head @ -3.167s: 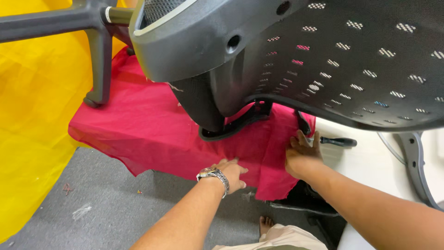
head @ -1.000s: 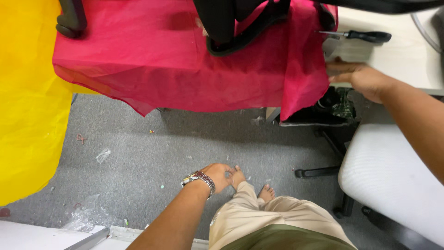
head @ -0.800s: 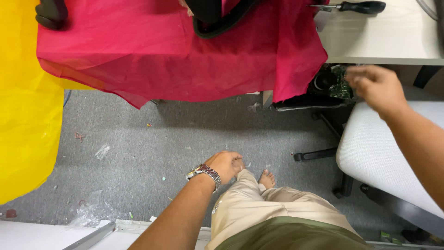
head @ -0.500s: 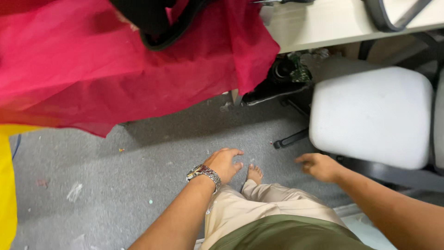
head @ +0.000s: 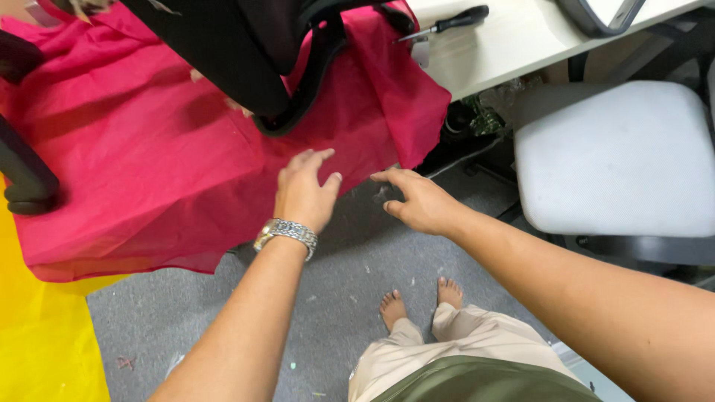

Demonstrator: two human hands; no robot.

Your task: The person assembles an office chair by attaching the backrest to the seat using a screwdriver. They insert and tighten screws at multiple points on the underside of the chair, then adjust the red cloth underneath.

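At the near edge of the red cloth (head: 149, 171), found left hand (head: 304, 192) open, fingers spread, palm down, holding nothing; could not tell whether fingertips touched the fabric or hovered just over it. Noted metal wristwatch (head: 287, 232) on that wrist. Just right of it, found right hand (head: 418, 201) also empty, fingers loosely bent and pointing toward the left hand, over grey carpet (head: 350, 253) and apart from the cloth's hanging corner.

Beyond the left hand, saw the cloth draped over a surface and hanging down toward the floor, pinned under a black chair part (head: 223, 52) resting on it. Far left of both hands, logged a black chair leg (head: 22, 171) also on the cloth, with yellow sheet (head: 45, 342) below. Beyond the right hand, logged a black-handled screwdriver (head: 447, 21) on a white table (head: 514, 45); to its right, a white seat cushion (head: 611, 160). Below both hands, bare feet (head: 392, 307) on the carpet.

Judged best handling: pinch the hem with both hands set apart, thumb over and fingers under, and draw evenly and low. Judged thin fabric likely to bunch or tear if tugged hard against the weight of the chair part. Judged a one-sided pull likely to drag the load sideways.
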